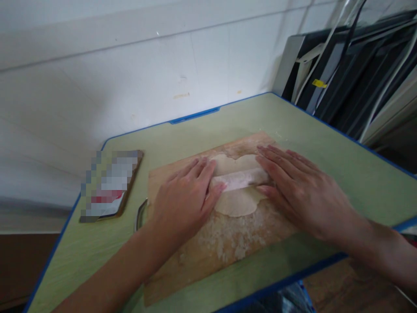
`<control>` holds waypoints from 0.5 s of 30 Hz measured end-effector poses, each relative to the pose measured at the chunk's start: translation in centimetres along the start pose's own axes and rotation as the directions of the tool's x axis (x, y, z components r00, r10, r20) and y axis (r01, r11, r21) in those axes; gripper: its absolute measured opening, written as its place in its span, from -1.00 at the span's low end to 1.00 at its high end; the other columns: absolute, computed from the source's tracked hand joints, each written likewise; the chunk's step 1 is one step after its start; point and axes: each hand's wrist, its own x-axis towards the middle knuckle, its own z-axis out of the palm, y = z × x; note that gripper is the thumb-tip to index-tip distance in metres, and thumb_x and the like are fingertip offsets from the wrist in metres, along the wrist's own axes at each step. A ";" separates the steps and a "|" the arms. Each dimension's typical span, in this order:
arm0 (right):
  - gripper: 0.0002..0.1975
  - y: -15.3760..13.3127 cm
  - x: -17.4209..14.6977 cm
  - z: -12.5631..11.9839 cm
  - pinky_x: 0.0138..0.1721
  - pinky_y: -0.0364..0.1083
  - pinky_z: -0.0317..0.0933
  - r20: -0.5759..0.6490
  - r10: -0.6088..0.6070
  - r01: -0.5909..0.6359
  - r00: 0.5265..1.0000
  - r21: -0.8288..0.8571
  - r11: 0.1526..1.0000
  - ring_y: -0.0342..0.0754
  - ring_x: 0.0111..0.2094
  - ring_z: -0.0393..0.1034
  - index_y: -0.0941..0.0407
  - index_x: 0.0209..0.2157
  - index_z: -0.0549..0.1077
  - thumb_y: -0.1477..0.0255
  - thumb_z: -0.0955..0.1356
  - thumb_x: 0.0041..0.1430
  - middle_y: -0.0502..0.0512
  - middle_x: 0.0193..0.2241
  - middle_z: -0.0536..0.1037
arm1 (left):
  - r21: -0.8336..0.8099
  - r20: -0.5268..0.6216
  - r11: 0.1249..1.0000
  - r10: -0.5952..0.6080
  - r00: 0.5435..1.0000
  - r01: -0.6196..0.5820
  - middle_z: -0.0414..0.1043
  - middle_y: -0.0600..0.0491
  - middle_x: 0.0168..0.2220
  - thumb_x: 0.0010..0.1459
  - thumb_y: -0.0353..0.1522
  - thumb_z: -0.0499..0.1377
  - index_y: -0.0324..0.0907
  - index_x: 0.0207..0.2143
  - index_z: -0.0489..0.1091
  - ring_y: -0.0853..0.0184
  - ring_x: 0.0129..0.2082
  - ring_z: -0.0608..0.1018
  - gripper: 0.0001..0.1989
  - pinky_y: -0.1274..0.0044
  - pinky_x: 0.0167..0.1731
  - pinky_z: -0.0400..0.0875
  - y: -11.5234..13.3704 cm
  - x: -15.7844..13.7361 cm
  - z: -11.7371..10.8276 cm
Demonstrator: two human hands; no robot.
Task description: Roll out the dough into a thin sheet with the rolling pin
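We lay our left hand (184, 191) and right hand (304, 187), fingers (275, 168) open and straight, over opposite ends of the rolling pin (241, 179); its long axis runs left to right across dough (236, 206) on the wooden board (189, 271).

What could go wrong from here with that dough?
The dough might stick to the rolling pin lying across it. Its outline could grow more uneven, since the far edge already dips inward. Loose flour near the board's near edge might spill onto the table.
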 end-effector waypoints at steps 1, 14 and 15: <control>-0.54 0.3 0.5 0.2 0.09 0.12 0.18 0.003 0.004 -0.004 1.000 0.003 1.000 0.15 0.11 0.27 0.39 0.01 0.34 0.30 0.15 0.31 0.41 0.07 0.39 | 0.002 -0.015 1.000 -0.012 1.000 0.012 0.35 -0.10 0.11 0.32 -0.21 -0.20 -0.26 0.10 0.26 0.14 0.10 0.40 -0.52 0.29 0.04 0.33 -0.1 0.5 0.1; -0.43 4.1 7.0 3.5 -0.04 0.15 0.25 0.338 0.139 -0.189 0.931 0.120 0.975 0.16 -0.01 0.38 0.10 -0.10 0.45 0.18 -0.05 0.32 0.21 -0.05 0.52 | 0.057 0.059 0.979 -0.199 0.978 0.196 0.53 -0.08 -0.25 0.31 -0.08 -0.33 -0.16 -0.21 0.41 0.13 -0.26 0.56 -0.41 0.41 -0.35 0.36 -1.3 6.6 0.9; -0.44 4.5 7.3 3.8 -0.01 0.15 0.23 0.349 0.130 -0.187 0.928 0.136 0.973 0.15 0.01 0.37 0.12 -0.10 0.45 0.19 -0.04 0.32 0.22 -0.05 0.52 | 0.055 0.058 0.977 -0.208 0.976 0.205 0.53 -0.08 -0.26 0.31 -0.07 -0.33 -0.16 -0.21 0.41 0.12 -0.26 0.55 -0.40 0.40 -0.34 0.36 -1.4 7.0 1.0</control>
